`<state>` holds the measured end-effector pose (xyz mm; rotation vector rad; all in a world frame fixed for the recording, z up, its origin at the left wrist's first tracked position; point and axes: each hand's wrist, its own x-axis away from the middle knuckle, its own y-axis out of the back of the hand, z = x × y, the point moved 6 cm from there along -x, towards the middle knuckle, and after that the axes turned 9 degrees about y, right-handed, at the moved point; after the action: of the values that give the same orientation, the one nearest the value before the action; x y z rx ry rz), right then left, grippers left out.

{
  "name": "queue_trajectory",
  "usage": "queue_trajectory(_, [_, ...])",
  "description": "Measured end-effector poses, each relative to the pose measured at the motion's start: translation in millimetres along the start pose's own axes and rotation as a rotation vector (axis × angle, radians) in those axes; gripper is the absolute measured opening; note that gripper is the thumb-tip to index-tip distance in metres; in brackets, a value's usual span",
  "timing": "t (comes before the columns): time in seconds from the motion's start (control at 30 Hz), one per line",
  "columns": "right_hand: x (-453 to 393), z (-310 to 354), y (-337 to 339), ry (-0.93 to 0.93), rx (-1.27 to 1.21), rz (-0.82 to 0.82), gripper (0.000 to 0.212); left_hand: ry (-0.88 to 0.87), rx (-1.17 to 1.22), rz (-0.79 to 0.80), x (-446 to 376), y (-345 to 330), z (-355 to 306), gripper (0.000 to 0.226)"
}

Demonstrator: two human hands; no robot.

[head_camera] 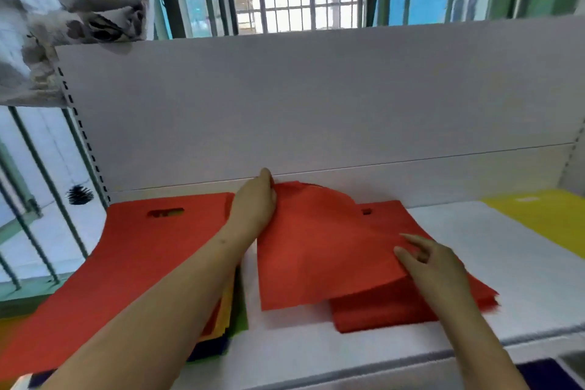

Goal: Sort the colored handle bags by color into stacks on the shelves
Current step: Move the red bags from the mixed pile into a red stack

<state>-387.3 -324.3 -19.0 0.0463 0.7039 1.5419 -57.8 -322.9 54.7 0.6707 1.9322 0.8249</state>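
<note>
Left hand [253,199] pinches red bag's [316,250] far corner at 11 o'clock; bag lies askew on red stack [395,310]. Right hand [433,263], relaxed, nearer the stack's 3 o'clock edge.

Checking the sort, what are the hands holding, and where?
Left hand grips the top red bag at its far left corner; right hand hovers open.

red bag [319,250]: matt, felt-like cloth. shelf [493,269] beneath it: smooth matt white. yellow bag [544,215] right of it: matt.
</note>
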Motion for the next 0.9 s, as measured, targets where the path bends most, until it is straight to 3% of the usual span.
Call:
queue_trajectory(0.27, [20.2, -57.4, 61.0, -0.097, 0.221, -0.175, 0.023, 0.005, 0.280, 0.211, 13.1, -80.2, -57.4, 0.018])
queue_trajectory(0.5, [26.8, -78.1, 63.4, -0.090, 0.513, -0.197, 0.031, 0.025, 0.040, 0.466, 38.2, -136.1, -58.9, 0.062])
queue_trajectory(0.67, [28.4, -89.4, 55.7, -0.096, 0.387, -0.166, 0.040, 0.269, 0.093, 0.484, 41.3, -146.4, -54.2, 0.070])
queue_trajectory(0.9, [16.7, -81.6, 47.1, -0.022, 0.293, -0.115, 0.043, 0.356, 0.170, 0.529, 24.5, -146.6, -53.7, 0.075])
